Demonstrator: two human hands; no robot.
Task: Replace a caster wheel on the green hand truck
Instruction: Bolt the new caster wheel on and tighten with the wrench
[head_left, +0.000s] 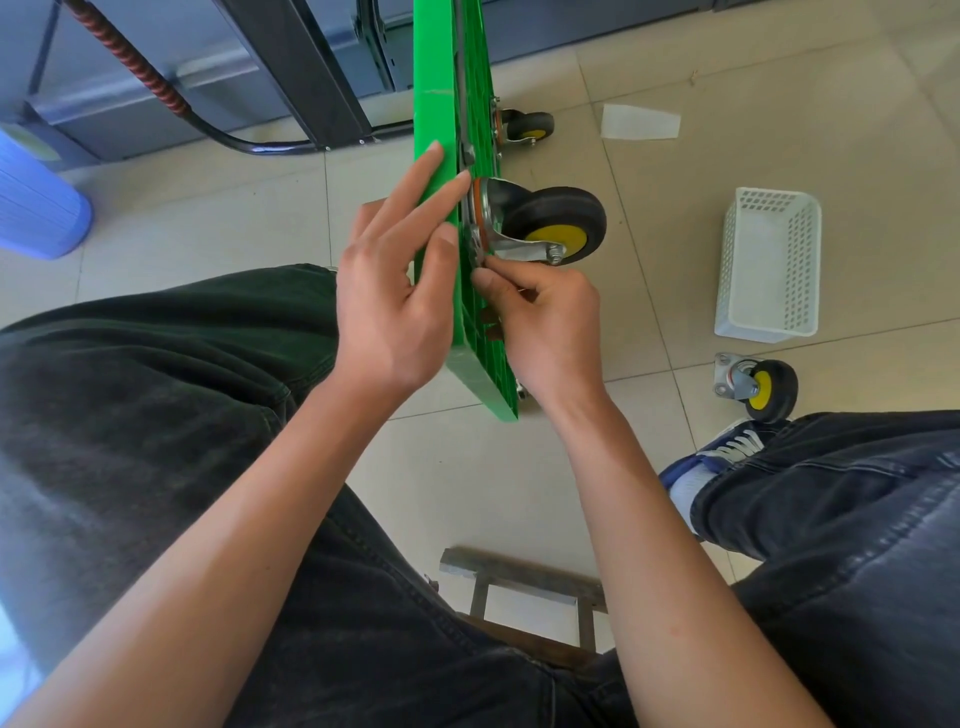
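You are seated, looking down past your dark trousers at a tiled floor (519, 493). The green hand truck (441, 104) stands on its edge in front of you, its flat deck turned left and its ribbed underside turned right, running from near your knees away toward the far wall.

Your left hand (395, 306) rests against the flat green side, fingers straight and spread, the fingertips reaching the deck's upper edge. It grips nothing; it steadies the deck.

Your right hand (545, 322) is on the underside, just below a caster wheel (556, 226) with a black tyre and yellow hub. Its metal plate sits against the green ribs. Your thumb and forefinger are pinched together at the lower corner of that plate, on something too small to make out.

A second caster (524, 127) is mounted farther along the underside. A loose caster wheel (758, 387), same black and yellow, lies on the floor to the right, near your blue and white shoe (722, 452).

Beyond it, well apart, stands a white perforated basket (769, 260). A pale scrap of paper (639, 122) lies on the far floor. A blue bin (36, 202) sits at far left. Part of a metal and wood stool (524, 587) shows between your legs.
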